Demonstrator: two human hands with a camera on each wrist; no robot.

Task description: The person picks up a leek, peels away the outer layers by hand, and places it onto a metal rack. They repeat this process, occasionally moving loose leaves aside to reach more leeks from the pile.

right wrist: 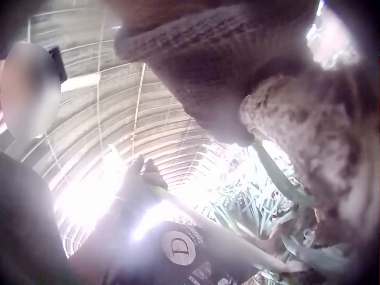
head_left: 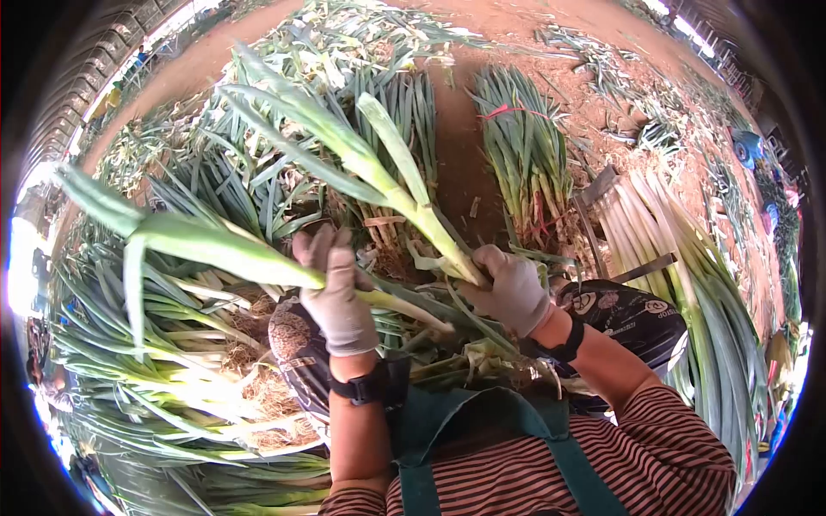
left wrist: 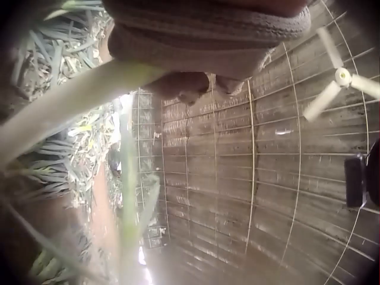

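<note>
In the head view the gloved left hand (head_left: 338, 301) grips a leek (head_left: 215, 249) whose green leaves point to the upper left; its pale stalk comes out below the hand toward the lap. Another leek (head_left: 370, 168) is pinched near its lower end by the gloved right hand (head_left: 509, 291), its leaves rising up and left. In the left wrist view a pale stalk (left wrist: 71, 101) crosses beside the glove (left wrist: 202, 47). The right wrist view shows the knitted glove (right wrist: 202, 65) close up and a pale stalk (right wrist: 225, 237) running from the other hand.
Tied leek bundles (head_left: 520, 155) stand upright ahead on the reddish ground. Piled leeks with roots (head_left: 258, 396) lie at the left; long leeks (head_left: 705, 284) lean at the right beside a metal frame (head_left: 594, 193). Loose leaves (head_left: 465, 361) cover the lap area.
</note>
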